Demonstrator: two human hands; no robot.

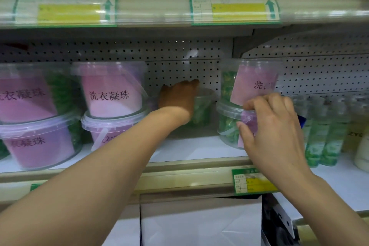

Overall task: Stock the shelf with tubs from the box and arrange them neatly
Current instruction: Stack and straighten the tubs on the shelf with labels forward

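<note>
Clear tubs with pink labels and green beads stand on the white shelf (191, 150), stacked two high. My left hand (177, 100) reaches deep into the gap and grips a tub (203, 110) at the back of the shelf. My right hand (273, 124) holds the lower tub (227, 124) of the right stack, fingers curled at its rim, with the upper tub (251, 80) on top of it. Two more stacks stand to the left, one in the middle left (111, 90) and one at the far left (30, 106).
Green bottles (323, 136) stand right of the right stack. A perforated back panel (179, 62) closes the shelf behind. An upper shelf edge with price tags (233, 9) hangs overhead. Below the shelf sits a white open box (199, 223).
</note>
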